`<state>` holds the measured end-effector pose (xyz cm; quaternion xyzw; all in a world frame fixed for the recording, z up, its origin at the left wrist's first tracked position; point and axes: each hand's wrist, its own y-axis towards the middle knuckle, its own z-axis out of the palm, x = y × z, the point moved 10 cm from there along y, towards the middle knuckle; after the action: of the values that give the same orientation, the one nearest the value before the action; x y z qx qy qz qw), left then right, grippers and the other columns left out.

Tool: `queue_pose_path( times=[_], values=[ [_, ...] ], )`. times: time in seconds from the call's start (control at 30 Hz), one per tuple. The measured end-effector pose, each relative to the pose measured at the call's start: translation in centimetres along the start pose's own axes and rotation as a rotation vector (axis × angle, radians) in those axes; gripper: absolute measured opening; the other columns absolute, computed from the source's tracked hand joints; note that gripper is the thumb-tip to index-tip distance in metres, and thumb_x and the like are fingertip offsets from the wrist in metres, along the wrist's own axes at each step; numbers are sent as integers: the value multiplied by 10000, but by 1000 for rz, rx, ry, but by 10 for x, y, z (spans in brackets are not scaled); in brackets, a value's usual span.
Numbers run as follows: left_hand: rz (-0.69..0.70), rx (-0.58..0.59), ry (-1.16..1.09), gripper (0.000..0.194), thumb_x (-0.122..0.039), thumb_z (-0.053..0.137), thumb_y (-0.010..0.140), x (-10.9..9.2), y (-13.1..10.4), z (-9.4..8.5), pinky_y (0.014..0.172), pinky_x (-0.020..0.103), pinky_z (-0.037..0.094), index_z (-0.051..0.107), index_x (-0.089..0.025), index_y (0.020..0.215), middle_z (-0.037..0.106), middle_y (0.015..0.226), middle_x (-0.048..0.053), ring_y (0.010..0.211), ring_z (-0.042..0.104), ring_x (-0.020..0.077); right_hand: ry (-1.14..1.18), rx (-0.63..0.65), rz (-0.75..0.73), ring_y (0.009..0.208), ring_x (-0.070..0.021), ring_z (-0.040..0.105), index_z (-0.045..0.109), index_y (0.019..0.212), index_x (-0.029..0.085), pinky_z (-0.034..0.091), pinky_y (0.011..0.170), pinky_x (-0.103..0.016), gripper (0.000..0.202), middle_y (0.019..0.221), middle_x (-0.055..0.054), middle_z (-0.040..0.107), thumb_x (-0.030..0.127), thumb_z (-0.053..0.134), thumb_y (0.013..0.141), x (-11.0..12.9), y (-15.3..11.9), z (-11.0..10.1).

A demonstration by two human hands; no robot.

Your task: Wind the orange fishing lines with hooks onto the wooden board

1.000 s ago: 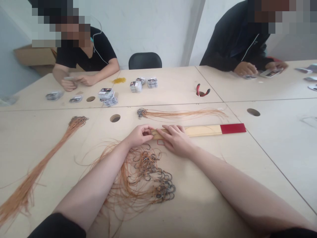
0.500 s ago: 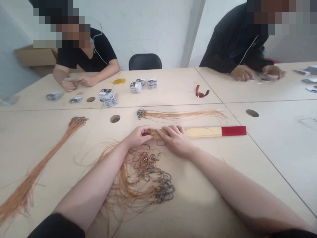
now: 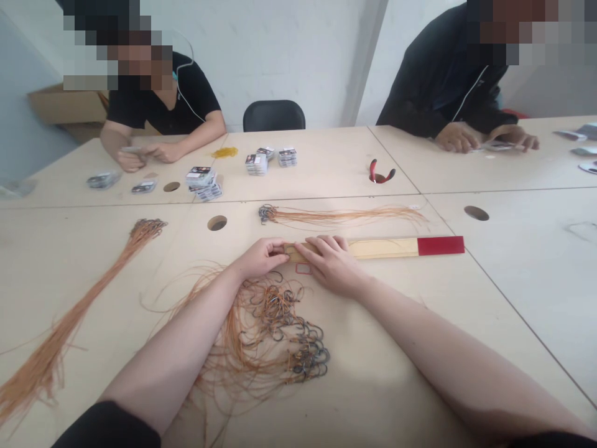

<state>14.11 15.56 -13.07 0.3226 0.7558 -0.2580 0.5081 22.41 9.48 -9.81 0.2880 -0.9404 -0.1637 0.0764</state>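
Observation:
A flat pale wooden strip (image 3: pixel 385 249) with a dark red end (image 3: pixel 441 245) lies across the table in front of me. My left hand (image 3: pixel 263 256) is closed at its left end, thumb and fingers pinched there. My right hand (image 3: pixel 332 264) rests on the strip beside it, fingers stretched out over the wood. Between the hands a fish hook (image 3: pixel 290 251) shows on the strip, and a thin line runs along it to the right. Below my hands spreads a tangled pile of fish hooks (image 3: pixel 308 354) with orange lines (image 3: pixel 237 330).
A bundle of hooked lines (image 3: pixel 88 298) lies left; another bundle (image 3: pixel 326 216) lies beyond the strip. Red-handled pliers (image 3: pixel 382 175) stand in a table hole. Small packs (image 3: pixel 201 177) are stacked near a co-worker (image 3: pixel 163 106) at left. Another co-worker (image 3: pixel 433 81) sits at right.
Both my hands stay at the strip, almost unmoved. At the far right, the co-worker's hands have shifted slightly over a small pack.

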Motion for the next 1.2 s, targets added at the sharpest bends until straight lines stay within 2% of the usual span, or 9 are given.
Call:
queue_pose_path(
  times=[0.4,0.7,1.2],
  values=[
    [-58,1,-50,263,-245,512,794,4,0,0,594,212,429,606,-115,1002,638,820,41,674,549,117,6,2,-10,1063,-259,389,363,1347,218,272,891,-412,473,1247,-125,449,234,406,876,1,1,0],
    [-91,-20,-64,195,-281,534,773,4,0,-2,495,185,331,596,-109,841,551,643,-25,538,443,71,-24,31,6,1070,-263,380,357,1345,187,261,911,-417,477,1241,-122,452,226,398,871,3,1,-2],
    [-103,-37,-99,202,-266,533,767,9,0,-5,489,180,301,583,-99,868,507,622,-32,530,408,64,-22,16,27,1070,-255,387,352,1352,204,255,907,-404,519,1276,-115,434,218,441,841,-1,1,-2]
  ],
)
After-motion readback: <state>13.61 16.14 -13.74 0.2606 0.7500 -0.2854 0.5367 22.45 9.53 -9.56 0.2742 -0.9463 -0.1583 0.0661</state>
